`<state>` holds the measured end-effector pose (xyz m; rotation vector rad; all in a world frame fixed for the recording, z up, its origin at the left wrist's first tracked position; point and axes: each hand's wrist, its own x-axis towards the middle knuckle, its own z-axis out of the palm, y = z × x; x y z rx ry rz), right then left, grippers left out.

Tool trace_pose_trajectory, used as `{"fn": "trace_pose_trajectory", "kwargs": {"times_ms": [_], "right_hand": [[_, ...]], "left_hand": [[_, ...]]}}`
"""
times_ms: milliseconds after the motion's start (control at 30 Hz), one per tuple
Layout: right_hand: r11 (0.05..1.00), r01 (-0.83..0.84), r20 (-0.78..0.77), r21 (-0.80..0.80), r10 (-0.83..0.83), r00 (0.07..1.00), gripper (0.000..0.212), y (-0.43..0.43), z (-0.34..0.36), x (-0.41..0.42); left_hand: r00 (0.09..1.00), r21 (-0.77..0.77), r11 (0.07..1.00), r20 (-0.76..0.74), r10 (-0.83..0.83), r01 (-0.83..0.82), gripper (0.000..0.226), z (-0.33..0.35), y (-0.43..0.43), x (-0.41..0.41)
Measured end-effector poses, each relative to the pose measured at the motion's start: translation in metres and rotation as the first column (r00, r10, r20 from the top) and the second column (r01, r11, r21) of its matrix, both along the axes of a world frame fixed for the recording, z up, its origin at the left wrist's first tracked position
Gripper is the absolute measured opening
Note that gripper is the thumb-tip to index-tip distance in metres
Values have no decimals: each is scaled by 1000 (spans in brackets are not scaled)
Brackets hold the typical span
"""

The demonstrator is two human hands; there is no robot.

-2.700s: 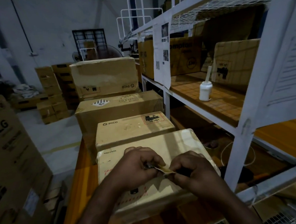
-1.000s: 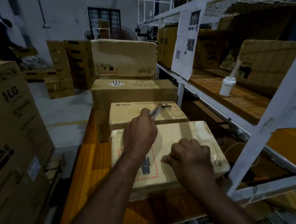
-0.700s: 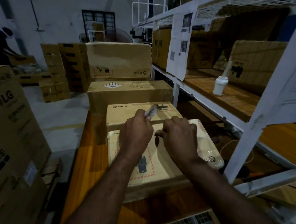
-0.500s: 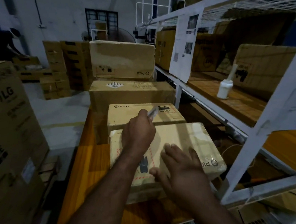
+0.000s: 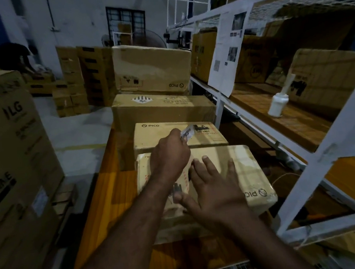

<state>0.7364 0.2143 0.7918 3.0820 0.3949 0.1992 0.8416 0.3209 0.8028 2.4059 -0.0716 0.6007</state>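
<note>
The barcode label [image 5: 187,132] was not yet stuck down: the left hand [image 5: 169,156] pinched it above the far edge of the wrapped box [image 5: 244,167], toward the table's [image 5: 113,193] near right edge, while the right hand [image 5: 216,186] lay flat, fingers spread, on its top

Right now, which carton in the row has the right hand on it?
The nearest carton, with PICO printed at its right edge: the right hand lies flat on its top, while the left hand pinches a barcode label.
</note>
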Motion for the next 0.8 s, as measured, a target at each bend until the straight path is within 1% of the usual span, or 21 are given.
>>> {"fn": "trace_pose_trajectory", "kwargs": {"times_ms": [33, 100, 133, 167, 200, 233, 333, 400, 467, 533, 600, 667, 700, 800], "right_hand": [[1000, -18, 31, -5, 18, 999, 107, -3, -4, -11], [1000, -8, 52, -28, 10, 999, 97, -10, -12, -31], [999, 18, 27, -34, -17, 999, 89, -13, -14, -37], [998, 40, 36, -41, -38, 999, 84, -17, -18, -38], [997, 74, -17, -34, -75, 997, 83, -20, -17, -36], [993, 117, -39, -29, -118, 992, 87, -22, -13, -31], [976, 215, -43, -27, -216, 975, 107, -25, -2, -4], [983, 184, -34, -25, -185, 982, 115, -21, 3, 11], [994, 108, -75, -27, -109, 991, 117, -14, 4, 9], [1000, 0, -57, -10, 0, 998, 113, -8, -1, -5], [997, -65, -11, -41, 65, 998, 99, -11, -11, -22], [999, -43, 8, -32, 43, 999, 85, -22, -14, -31], [999, -17, -15, -27, 16, 1000, 85, -28, -11, -33], [999, 52, -38, 7, -52, 998, 109, -37, -2, -17]], "left_hand": [[1000, 2, 1000, 6, 6, -6, 20, -1, -1, 0], [1000, 4, 1000, 15, 14, -14, 20, -2, -1, 2], [1000, 5, 1000, 17, 16, -16, 20, -2, -1, 3], [1000, 5, 1000, 17, 15, -15, 21, -2, -1, 2], [1000, 6, 1000, 17, 15, -15, 22, -2, -1, 1], [1000, 10, 1000, 20, 12, -12, 22, -2, -2, -1], [1000, 12, 1000, 21, -7, 7, 23, -3, -2, -5], [1000, 1, 1000, 6, -11, 11, 22, -2, 1, -2], [1000, 8, 1000, -14, -2, 2, 21, 0, 2, 2], [1000, 16, 1000, -27, 16, -15, 20, -1, 1, 5], [1000, 15, 1000, -24, 17, -16, 20, -1, 0, 6], [1000, 12, 1000, -10, 3, -3, 19, -3, 1, 6], [1000, 11, 1000, 0, -5, 5, 19, -4, 0, 5], [1000, 10, 1000, 27, -15, 15, 20, -5, 0, 3]]}}
